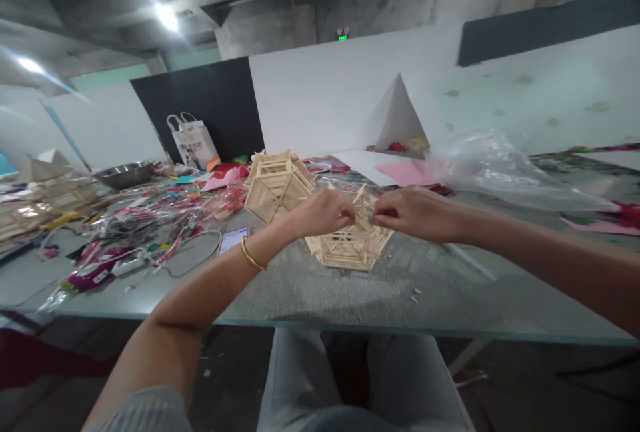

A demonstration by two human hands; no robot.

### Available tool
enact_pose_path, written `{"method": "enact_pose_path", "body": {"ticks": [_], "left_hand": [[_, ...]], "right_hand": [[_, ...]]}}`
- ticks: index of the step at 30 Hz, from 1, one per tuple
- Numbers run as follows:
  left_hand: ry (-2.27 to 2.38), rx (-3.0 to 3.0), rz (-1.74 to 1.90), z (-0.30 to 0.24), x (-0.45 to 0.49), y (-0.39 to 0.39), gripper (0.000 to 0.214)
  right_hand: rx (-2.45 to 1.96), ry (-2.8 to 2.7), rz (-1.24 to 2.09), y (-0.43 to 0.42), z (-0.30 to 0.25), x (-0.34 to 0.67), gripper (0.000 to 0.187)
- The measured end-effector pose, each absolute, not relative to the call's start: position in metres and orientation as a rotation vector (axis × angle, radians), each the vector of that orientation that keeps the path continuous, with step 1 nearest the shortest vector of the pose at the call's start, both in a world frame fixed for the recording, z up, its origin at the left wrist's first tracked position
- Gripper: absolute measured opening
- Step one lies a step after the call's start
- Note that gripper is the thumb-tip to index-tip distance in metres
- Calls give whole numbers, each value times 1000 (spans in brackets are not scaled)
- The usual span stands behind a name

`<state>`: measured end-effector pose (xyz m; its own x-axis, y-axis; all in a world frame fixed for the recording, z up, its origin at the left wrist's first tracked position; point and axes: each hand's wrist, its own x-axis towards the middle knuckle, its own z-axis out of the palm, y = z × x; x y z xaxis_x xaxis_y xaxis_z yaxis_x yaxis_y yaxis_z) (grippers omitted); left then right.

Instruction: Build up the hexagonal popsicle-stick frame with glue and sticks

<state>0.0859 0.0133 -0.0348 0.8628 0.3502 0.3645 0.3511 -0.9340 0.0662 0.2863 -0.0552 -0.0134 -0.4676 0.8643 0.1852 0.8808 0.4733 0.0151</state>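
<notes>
A many-sided lattice model built of thin wooden sticks rests on the glass-topped table in front of me. Over its left upper part is my left hand, fingers pinched together near the model's upright sticks. From the other side my right hand reaches in, its thumb and fingers also closed at the model's top. Whatever lies between the fingertips of either hand is too small to make out. Just behind my left hand stands a second stick-built piece, tilted so its panelled face shows.
Left of the models lie a phone, a white cable, a purple glue gun and plastic-wrapped bundles. A metal bowl and a tote bag stand farther back. Clear plastic film and pink paper lie at right.
</notes>
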Motion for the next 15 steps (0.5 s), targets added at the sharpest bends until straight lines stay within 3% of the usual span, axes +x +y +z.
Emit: {"method": "enact_pose_path", "body": {"ticks": [7, 10, 15], "left_hand": [[-669, -3139, -734, -29, 83, 15, 15], [-718, -3223, -879, -24, 83, 16, 15], [-730, -3274, -835, -20, 82, 21, 16]], "right_hand": [[-1438, -1766, -602, -104, 13, 334, 38], [-1589, -1452, -515, -113, -2, 365, 43], [-1965, -1535, -151, -97, -48, 399, 53]]}}
